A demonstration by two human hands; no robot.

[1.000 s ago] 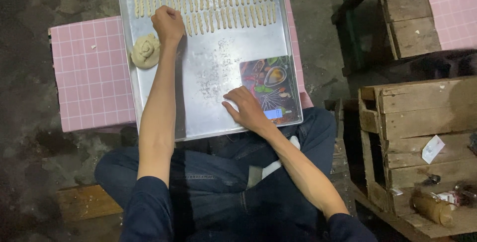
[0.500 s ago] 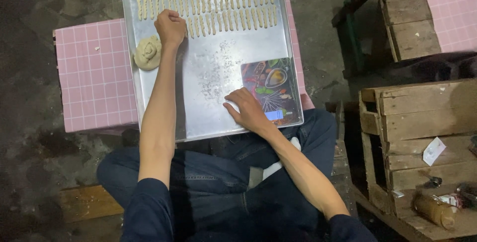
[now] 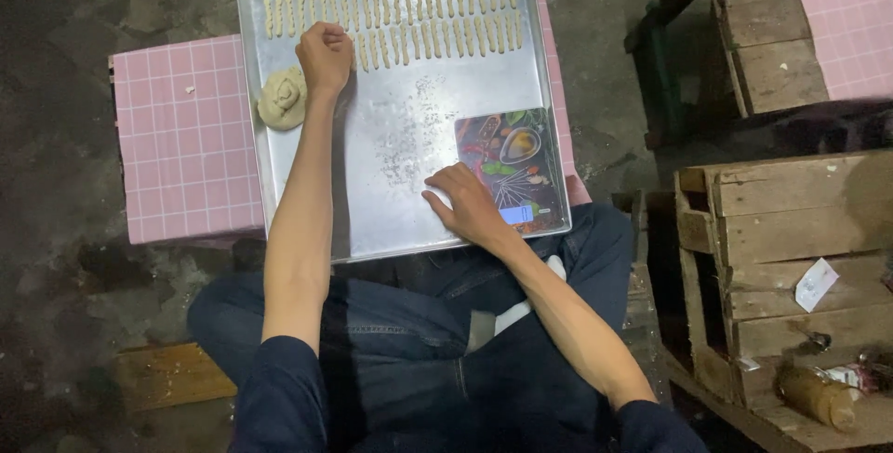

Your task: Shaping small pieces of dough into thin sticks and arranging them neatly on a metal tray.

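Note:
A large metal tray lies across my lap and a pink checked surface. Two rows of thin dough sticks run along its far edge. My left hand is closed in a fist at the left end of the nearer row, right beside a coiled lump of dough at the tray's left rim. My right hand rests flat on the tray, fingers spread, touching the left edge of a small kitchen scale with a colourful food picture. Flour marks dust the tray's middle.
The pink checked board sticks out under the tray to the left. Wooden crates stand to my right, one holding a bottle and a paper tag. A wooden plank lies on the dark floor at lower left.
My left fist has stayed at the left end of the nearer dough row with hardly any shift. My right hand remains flat beside the scale.

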